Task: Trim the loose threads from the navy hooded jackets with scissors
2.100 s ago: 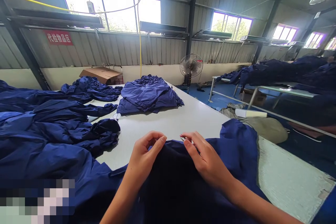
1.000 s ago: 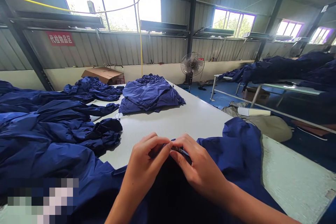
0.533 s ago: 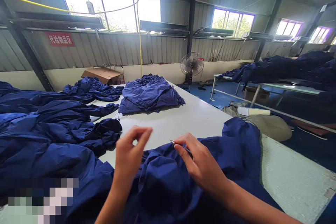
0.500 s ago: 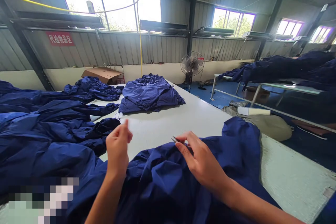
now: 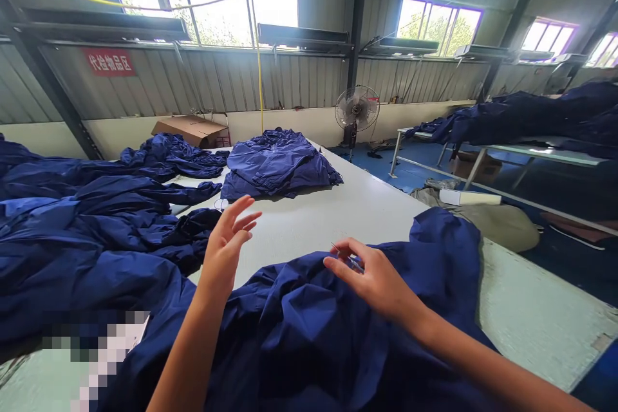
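You are holding your left hand (image 5: 226,248) open in the air above the white table (image 5: 367,219), while your right hand (image 5: 379,283) is pinching small snips (image 5: 348,259), tips pointing far and clear of the crumpled navy jacket (image 5: 309,328) lying at the table's near edge.

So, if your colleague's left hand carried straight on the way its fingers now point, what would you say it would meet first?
The open left hand points up and rightward over the white table, so the heaped navy-blue fabric jacket looks first, though depth is unclear and it might pass above.
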The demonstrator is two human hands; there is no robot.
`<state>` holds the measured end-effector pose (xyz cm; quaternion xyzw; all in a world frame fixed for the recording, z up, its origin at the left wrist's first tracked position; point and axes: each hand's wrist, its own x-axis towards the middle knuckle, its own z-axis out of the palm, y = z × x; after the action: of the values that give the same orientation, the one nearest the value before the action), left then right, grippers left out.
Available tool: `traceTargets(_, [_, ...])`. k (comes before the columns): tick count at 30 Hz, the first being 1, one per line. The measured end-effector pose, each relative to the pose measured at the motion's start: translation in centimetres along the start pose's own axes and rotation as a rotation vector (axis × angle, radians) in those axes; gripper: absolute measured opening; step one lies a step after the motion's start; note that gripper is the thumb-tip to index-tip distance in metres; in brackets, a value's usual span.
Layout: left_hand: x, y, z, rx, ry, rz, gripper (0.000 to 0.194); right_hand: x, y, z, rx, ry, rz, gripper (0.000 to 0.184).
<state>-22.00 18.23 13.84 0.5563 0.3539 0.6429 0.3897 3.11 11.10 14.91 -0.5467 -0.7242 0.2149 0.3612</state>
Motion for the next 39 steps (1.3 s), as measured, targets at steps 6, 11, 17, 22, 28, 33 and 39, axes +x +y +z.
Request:
traceTargets(6, [-1.2, 2.5, 0.6, 0.444, -0.240, 0.104, 0.024, -0.9, 2.1, -0.3, 0.003, -0.544, -0.151, 0.020])
traceTargets(11, [-3.1, 3.7, 0.0, 0.456, 0.015, 0.205, 0.020, -2.4, 2.8, -0.6, -0.141, -0.777, -0.235, 0.018])
traceTargets(17, [-10.8, 2.5, -1.4, 0.732, -0.494, 0.130, 0.027, -4.2, 3.9, -2.6, -0.484, -0.636, -0.417, 0.019])
traceTargets(22, [-17.8, -2.0, -2.8, 0.905, -0.679, 0.102, 0.082, -7.8, 6.3, -3.8, -0.493, -0.496, -0.387, 0.028])
traceTargets(28, [-20.4, -5.9, -2.2, 0.840, -0.459, 0.083, 0.083, -12.8, 8.7, -2.3, -0.516, -0.297, -0.249, 0.045])
traceTargets(33, [-20.2, -6.4, -1.9, 0.784, -0.297, 0.076, 0.059, -13.1, 10.2, 1.2, -0.366, -0.031, -0.039, 0.044])
traceTargets(39, [-20.3, -6.0, -1.8, 0.828, -0.325, 0.028, 0.049, -11.6, 11.7, 2.5, -0.269, -0.015, 0.040, 0.030])
